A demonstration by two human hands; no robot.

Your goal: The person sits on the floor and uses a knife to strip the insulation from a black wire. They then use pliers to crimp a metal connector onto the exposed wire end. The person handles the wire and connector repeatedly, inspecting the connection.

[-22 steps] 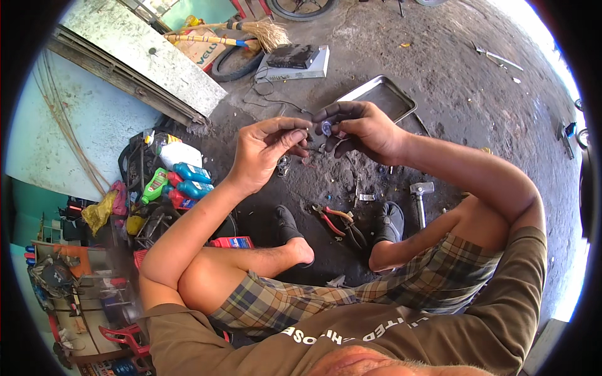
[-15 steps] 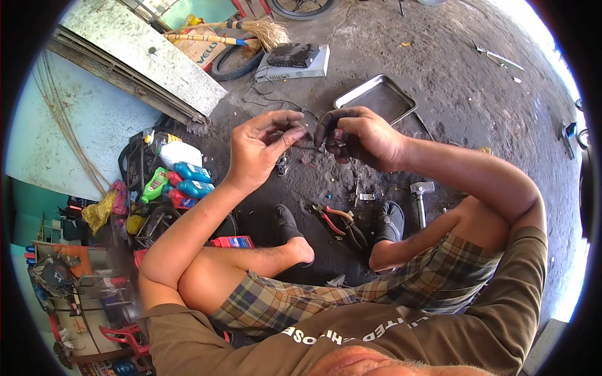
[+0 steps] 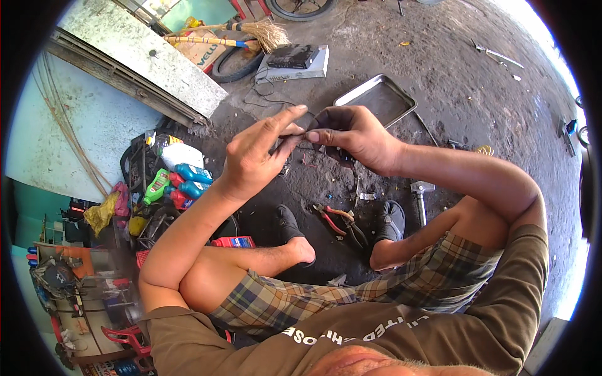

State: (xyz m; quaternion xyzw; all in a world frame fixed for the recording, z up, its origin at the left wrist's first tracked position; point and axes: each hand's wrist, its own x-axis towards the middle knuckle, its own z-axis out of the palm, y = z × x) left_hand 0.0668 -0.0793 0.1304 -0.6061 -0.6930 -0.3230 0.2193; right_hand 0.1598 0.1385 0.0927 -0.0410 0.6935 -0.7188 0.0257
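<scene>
My left hand (image 3: 256,150) and my right hand (image 3: 359,139) meet in front of me above the dark ground, both with blackened fingers. The left thumb and a fingertip are pinched together, while its index finger stretches out above. Against them press the thumb and curled fingers of my right hand. Whatever sits between the fingertips is too small and dark to make out. Part of a small dark thing shows under the right palm. Below, between my feet, lie a pair of pliers (image 3: 330,218) with red handles and a second dark-handled tool (image 3: 357,233).
A hammer (image 3: 421,202) lies beside my right foot. Beyond the hands are a metal tray (image 3: 412,108), a white box (image 3: 316,67) with a black device (image 3: 293,56), and a straw broom (image 3: 266,32). Several bottles (image 3: 191,172) crowd the left, near a white panel (image 3: 135,53).
The fingertips of both hands have come together. My right thumb now extends toward the left fingers, and the left hand has turned. The small reddish thing seen in my right hand is now hidden.
</scene>
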